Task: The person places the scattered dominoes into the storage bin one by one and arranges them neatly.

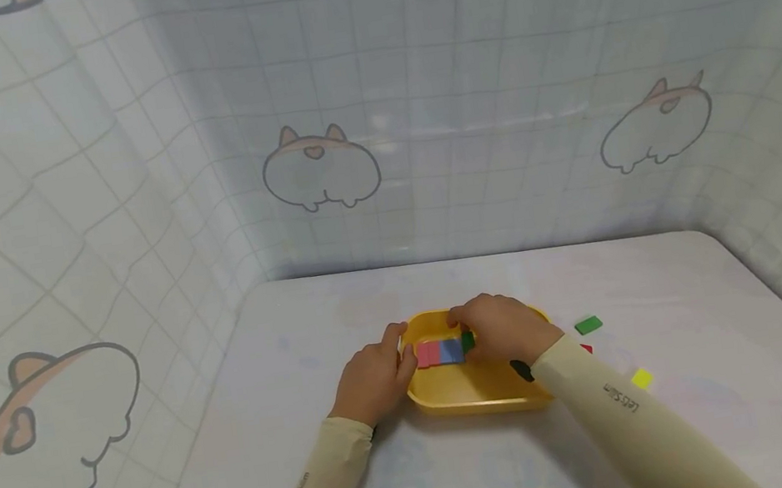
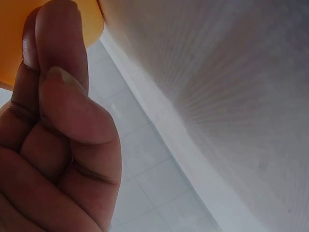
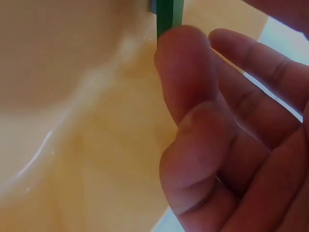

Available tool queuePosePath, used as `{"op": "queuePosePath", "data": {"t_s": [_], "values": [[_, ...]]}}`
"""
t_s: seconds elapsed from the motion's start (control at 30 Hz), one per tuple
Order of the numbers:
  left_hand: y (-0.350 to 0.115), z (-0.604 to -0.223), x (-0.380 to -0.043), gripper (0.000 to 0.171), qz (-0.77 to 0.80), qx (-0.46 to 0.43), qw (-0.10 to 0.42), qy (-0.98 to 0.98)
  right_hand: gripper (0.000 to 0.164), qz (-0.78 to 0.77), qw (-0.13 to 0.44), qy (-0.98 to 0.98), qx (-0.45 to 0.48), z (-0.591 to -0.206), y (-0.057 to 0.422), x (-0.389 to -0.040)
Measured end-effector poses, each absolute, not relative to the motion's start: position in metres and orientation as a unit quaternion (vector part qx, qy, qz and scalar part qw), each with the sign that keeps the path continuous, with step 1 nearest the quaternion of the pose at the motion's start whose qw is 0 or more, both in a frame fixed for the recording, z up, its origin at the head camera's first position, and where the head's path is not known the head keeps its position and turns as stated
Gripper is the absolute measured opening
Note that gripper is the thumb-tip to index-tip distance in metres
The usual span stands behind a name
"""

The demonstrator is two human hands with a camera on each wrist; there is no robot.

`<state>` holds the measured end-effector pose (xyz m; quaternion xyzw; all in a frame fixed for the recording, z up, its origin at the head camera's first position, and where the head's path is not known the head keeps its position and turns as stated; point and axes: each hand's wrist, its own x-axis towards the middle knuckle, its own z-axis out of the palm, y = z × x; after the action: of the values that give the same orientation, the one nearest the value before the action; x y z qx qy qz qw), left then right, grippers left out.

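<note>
A yellow plastic tray (image 1: 473,388) with raised sides lies on the table in the head view. My left hand (image 1: 375,377) grips its left rim, with curled fingers and thumb also seen against the yellow edge in the left wrist view. Inside the tray, pink tiles (image 1: 428,355) and blue tiles (image 1: 451,351) form a row. At the right end of that row, my right hand (image 1: 506,328) pinches a green tile (image 3: 169,17). The hand hides part of this tile and of the tray's right side.
Right of the tray lie another green tile (image 1: 589,325), a red tile (image 1: 587,349) partly hidden by the right sleeve, and a yellow tile (image 1: 642,378). Patterned curtain-like walls (image 1: 452,142) enclose the back and both sides of the white table (image 1: 287,361).
</note>
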<state>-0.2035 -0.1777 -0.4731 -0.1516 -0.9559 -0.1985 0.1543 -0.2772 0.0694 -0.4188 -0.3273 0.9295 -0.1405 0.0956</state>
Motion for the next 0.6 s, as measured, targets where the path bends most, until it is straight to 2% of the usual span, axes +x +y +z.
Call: {"op": "queuePosePath", "data": {"t_s": [0.6], "values": [[-0.1795,-0.4735,-0.2023,0.037,-0.191,-0.156,0.157,-0.956,0.054,-0.101,0.097,0.938,-0.318,-0.4247,0.0632,-0.2766]]}}
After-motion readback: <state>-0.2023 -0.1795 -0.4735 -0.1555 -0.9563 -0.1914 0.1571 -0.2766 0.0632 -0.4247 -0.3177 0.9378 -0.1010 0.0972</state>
